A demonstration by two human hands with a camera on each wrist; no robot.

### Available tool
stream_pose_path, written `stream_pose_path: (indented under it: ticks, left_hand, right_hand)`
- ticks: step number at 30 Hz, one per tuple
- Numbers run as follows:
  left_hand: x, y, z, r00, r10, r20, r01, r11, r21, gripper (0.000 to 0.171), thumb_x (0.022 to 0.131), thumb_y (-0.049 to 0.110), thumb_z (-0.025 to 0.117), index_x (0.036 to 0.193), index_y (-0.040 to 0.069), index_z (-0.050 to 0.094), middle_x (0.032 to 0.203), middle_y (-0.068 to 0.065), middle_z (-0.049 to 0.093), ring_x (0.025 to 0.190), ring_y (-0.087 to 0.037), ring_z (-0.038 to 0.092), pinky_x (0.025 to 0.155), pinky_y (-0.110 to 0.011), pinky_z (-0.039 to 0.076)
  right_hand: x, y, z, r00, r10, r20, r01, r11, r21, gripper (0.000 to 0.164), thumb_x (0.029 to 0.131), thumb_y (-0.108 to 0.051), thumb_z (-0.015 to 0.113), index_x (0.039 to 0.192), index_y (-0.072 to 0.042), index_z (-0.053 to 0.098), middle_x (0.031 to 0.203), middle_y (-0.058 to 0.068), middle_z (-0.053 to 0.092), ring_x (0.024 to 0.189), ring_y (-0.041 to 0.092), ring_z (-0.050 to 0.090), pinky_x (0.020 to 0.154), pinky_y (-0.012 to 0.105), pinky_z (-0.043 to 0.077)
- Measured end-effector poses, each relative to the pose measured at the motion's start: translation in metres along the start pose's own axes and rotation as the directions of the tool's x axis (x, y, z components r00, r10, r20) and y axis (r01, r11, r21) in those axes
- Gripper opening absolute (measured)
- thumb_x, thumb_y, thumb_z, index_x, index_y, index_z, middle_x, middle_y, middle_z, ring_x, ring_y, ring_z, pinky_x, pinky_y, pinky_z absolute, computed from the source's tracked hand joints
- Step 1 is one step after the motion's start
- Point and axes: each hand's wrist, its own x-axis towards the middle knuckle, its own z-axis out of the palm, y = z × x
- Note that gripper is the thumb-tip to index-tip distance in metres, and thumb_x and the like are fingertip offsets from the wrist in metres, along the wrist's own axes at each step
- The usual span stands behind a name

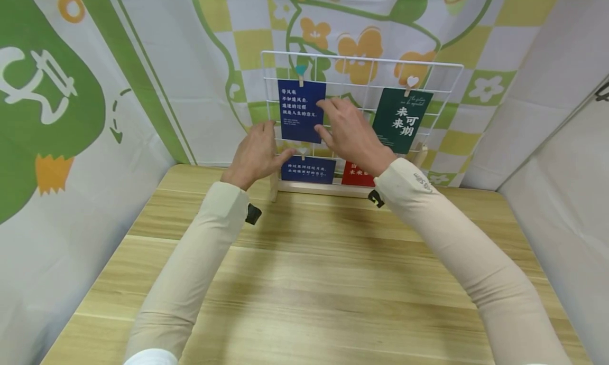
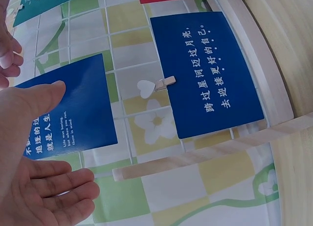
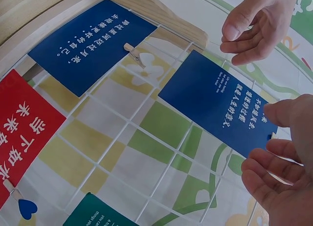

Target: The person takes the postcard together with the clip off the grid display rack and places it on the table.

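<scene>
Wood-grained bench (image 1: 295,280) set between pale fabric walls; a patterned backdrop (image 1: 257,16) of green, yellow and orange hangs behind its far edge. Near that edge stands a white wire rack (image 1: 361,58) on a wooden base (image 1: 323,188), bearing four clipped cards. Upper row: the upper blue card (image 1: 298,119) at left, under a teal heart clip (image 1: 300,69), and a green card (image 1: 402,119) at right, under a white heart clip (image 1: 412,82). Lower row: a lower blue card (image 1: 308,170) and, beside it, a red card (image 1: 356,176), partly hidden by the right arm. The left hand (image 1: 259,151), fingers extended and thumb apart, lies beside the upper blue card's left edge; the right hand (image 1: 351,130), thumb and fingers spread, is at its right edge. Contact cannot be told for either. Bare wire separates the upper cards; the bench surface extends forward between the sleeved forearms.
</scene>
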Motion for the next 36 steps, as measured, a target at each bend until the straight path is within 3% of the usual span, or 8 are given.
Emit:
stream_pose_path:
  ticks: [36]
  left_hand:
    - [0.0041, 0.0008, -0.0081, 1.0, -0.013, 0.013, 0.013, 1.0, 0.013, 0.085, 0.086, 0.05, 0.057, 0.14, -0.007, 0.024, 0.14, -0.028, 0.037, 0.128, -0.038, 0.04, 0.105, -0.046, 0.036]
  right_hand:
    - [0.0069, -0.0002, -0.0029, 1.0, -0.009, -0.016, 0.008, 1.0, -0.01, 0.049, 0.091, -0.029, 0.056, 0.132, -0.005, 0.045, 0.13, 0.015, 0.053, 0.116, 0.028, 0.053, 0.098, 0.038, 0.044]
